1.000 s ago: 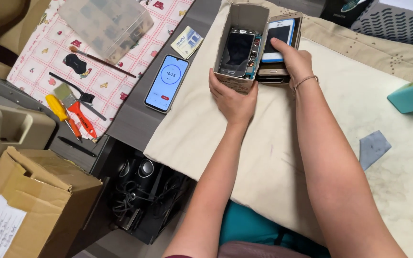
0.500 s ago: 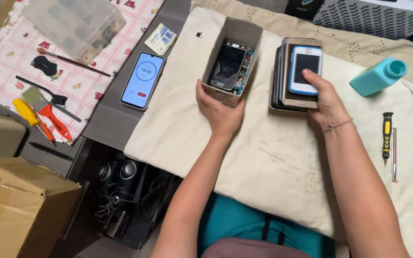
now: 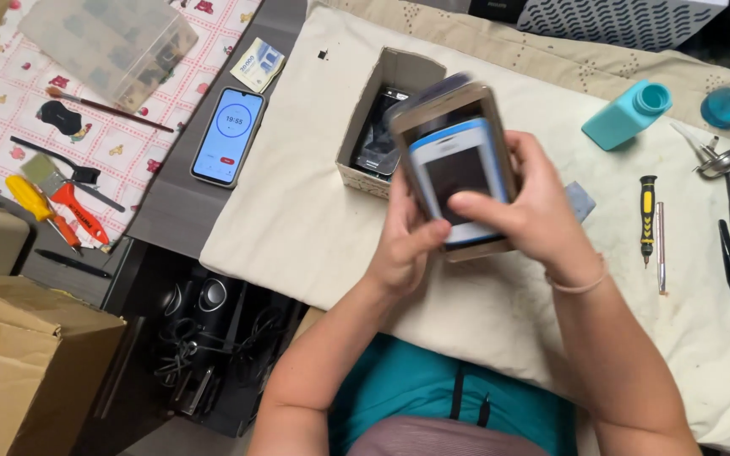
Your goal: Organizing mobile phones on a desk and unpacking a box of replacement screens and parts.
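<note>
Both hands hold a stack of phones [image 3: 458, 165] above the cloth-covered surface [image 3: 297, 211]: the left hand [image 3: 407, 241] grips its near left edge, the right hand [image 3: 534, 207] has its fingers clamped over the top phone. A small cardboard box [image 3: 386, 93] stands just beyond on the far left.

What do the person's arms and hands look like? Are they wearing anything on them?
Both arms are bare, with no sleeves or gloves. The right hand has a thin, light-coloured band around its wrist. The left hand wears nothing that shows.
</note>
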